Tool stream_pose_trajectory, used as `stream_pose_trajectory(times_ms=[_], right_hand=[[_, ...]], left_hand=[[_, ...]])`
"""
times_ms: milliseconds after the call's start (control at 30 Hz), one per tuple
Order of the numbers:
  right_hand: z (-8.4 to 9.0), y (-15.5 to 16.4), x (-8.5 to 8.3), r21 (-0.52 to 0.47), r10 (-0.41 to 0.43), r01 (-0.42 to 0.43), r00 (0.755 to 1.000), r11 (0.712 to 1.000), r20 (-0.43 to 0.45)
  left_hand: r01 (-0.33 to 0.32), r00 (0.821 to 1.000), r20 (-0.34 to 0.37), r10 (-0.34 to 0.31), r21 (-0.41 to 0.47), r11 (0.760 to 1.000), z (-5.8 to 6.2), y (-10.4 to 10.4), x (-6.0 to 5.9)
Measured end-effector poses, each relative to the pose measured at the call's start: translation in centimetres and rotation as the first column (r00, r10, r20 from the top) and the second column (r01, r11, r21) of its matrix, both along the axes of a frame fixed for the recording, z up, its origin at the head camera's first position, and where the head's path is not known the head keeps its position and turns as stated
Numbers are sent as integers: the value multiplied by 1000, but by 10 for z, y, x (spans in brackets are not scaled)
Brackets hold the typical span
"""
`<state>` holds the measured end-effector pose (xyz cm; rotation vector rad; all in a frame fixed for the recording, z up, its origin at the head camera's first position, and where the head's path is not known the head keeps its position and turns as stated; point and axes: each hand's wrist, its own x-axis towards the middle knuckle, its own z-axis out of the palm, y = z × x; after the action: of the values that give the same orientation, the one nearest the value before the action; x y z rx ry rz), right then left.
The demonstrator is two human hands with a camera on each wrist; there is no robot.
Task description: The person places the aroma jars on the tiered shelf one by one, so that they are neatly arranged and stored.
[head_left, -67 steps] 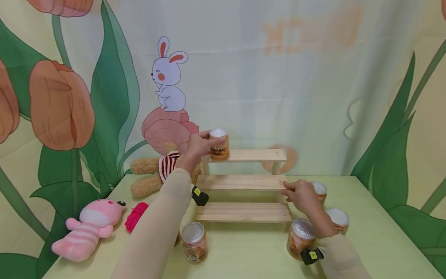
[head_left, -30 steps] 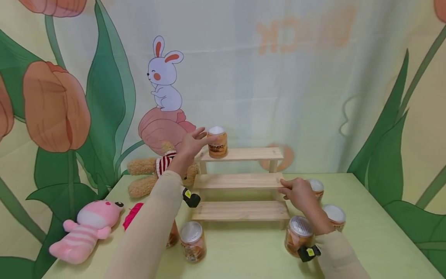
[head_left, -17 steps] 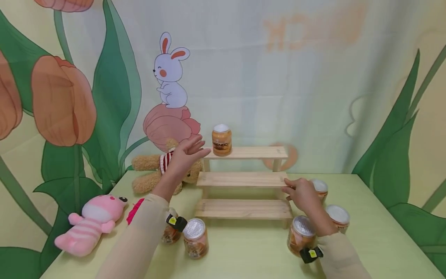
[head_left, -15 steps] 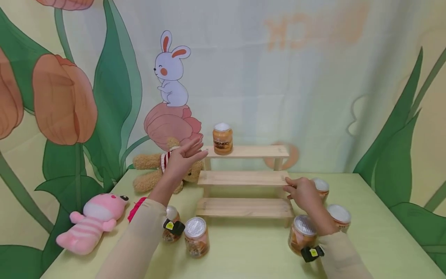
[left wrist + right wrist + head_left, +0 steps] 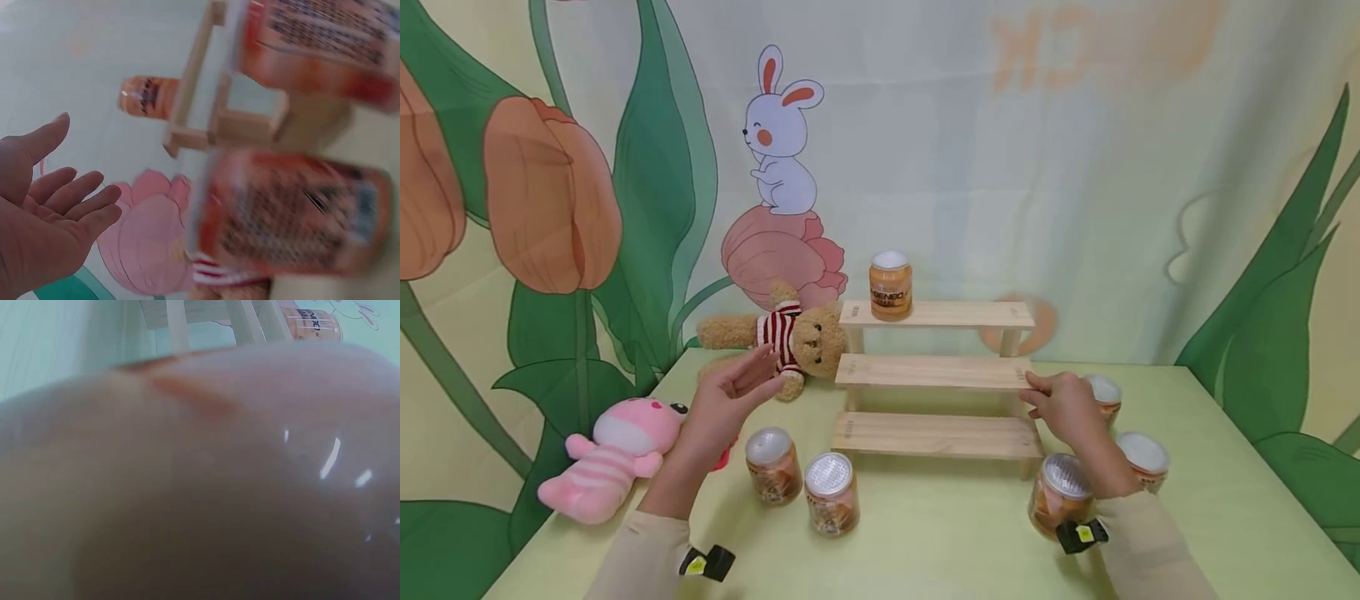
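The left hand (image 5: 724, 398) hangs empty above the desk (image 5: 940, 542), fingers straight and spread, nearest the two jars (image 5: 773, 465) standing left of the wooden step shelf (image 5: 934, 372). The right hand (image 5: 1063, 406) rests its fingers on the right end of the middle step, gripping nothing that I can see. To lift a near jar cleanly, I'd wrap its side, not the lid. One jar (image 5: 891, 286) stands on the top step, left end; its label seems to read "BENBO", partly hidden.

Tulip and rabbit backdrop (image 5: 778, 142), pale green table (image 5: 940, 533)
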<state>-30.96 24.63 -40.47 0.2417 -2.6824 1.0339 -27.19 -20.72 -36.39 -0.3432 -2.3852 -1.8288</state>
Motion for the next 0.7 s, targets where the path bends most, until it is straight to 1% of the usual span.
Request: stream_pose_trajectory(times_ms=[67,133,267,333,367,433,600,700], right_hand=[[1,1,0,3,-1,2,1000,1000,-6],[1,1,0,4,0,0,1000,1000,-7],[1,1,0,6,-5,5,1000,1000,-7],[0,2,-1,11,-8,8,1000,1000,-11],[0,2,-1,13,-9,9,1000,1000,-13],[0,3,-1,13,-12,12,1000,1000,-12],[-1,3,-3,-4,-3,3,1000,1000,10],[0,3,-2,-6,3,-3,1000,1000,11]], left_hand=[[-8,1000,18,8,-40,999,-12,-9,4],[-5,999,44,7,-55,998,-25,-15,7],[47,995,90,-44,-40,998,-53,-21,8],[82,990,113,-80,-17,996,-64,-20,7],[89,989,122,-86,-18,996,-68,-20,6],[86,987,136,-83,-17,996,-73,-18,6],[53,984,169,-46,-33,998,-79,-20,8],[55,980,194,-49,-25,998,-84,-23,9]])
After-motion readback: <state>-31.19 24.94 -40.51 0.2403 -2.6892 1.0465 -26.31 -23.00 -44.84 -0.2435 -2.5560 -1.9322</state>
